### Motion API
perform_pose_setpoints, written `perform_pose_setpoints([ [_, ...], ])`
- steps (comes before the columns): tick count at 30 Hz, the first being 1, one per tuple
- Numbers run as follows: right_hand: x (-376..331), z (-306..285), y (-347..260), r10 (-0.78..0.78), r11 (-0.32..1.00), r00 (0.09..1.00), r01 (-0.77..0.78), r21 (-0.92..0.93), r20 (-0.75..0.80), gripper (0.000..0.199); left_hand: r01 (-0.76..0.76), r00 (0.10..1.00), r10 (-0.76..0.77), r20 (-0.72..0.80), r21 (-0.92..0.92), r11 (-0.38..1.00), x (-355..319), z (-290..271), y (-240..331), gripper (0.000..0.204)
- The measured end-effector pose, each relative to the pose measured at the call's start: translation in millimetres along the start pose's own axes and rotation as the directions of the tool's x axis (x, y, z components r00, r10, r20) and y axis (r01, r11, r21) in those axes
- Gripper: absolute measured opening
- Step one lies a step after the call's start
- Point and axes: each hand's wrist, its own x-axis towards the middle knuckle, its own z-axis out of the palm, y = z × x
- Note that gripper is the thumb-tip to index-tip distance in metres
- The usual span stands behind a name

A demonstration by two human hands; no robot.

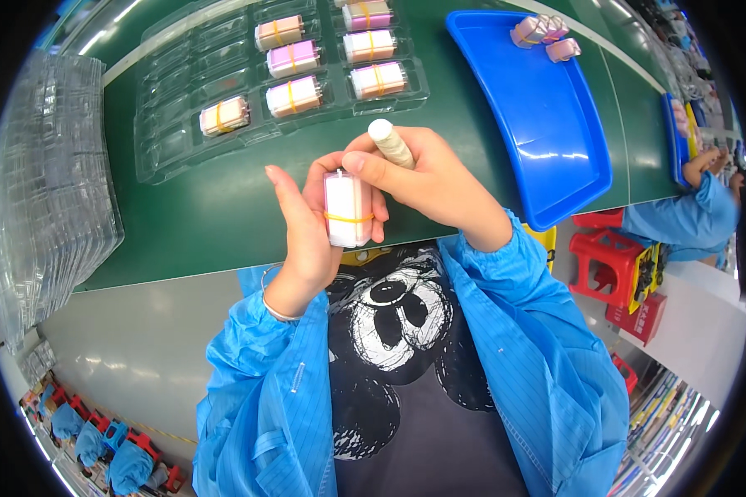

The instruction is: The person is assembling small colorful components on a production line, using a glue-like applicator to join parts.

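Observation:
In the palm of my left hand (300, 228) lies a small bundle of white and pink rectangular blocks (348, 209), bound by a yellow rubber band. The left fingers curl behind it, while the thumb sticks out to the side. My right hand (435, 178) grips a short off-white wrapped rod (392, 145) with a round white end pointing up and away. Its thumb is at the top edge of the bundle, where small metal tabs show. Beyond my hands, a clear plastic tray (174, 170) holds several similar banded bundles (293, 96) in its compartments.
At the right of the green table (166, 240) stands a blue tray (555, 170), several bundles (540, 31) at its far end. Stacked clear trays (46, 190) rise at the left. Further right are red stools (601, 257) and a co-worker's blue sleeve (680, 217).

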Motion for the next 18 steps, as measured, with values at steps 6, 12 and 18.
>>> perform_pose_setpoints([
  [6, 0.5, -4.6, -1.3, 0.048, 0.999, 0.997, -0.047, -0.016, 0.058, 0.027, 0.021, 0.999, -0.018, -0.039, 0.092, 0.996, 1.4, 8.1, 1.6, 0.092],
  [12, -1.3, -8.8, -3.1, 0.114, 0.991, 0.99, -0.108, -0.079, 0.079, 0.026, 0.067, 0.996, -0.057, -0.069, 0.149, 0.987, 2.0, 12.2, 1.7, 0.092],
  [18, -2.4, -16.8, 4.1, 0.063, 0.998, 0.995, -0.06, -0.034, 0.074, 0.028, 0.065, 0.995, -0.05, -0.081, 0.19, 0.98, -1.6, 15.3, 1.0, 0.092],
])
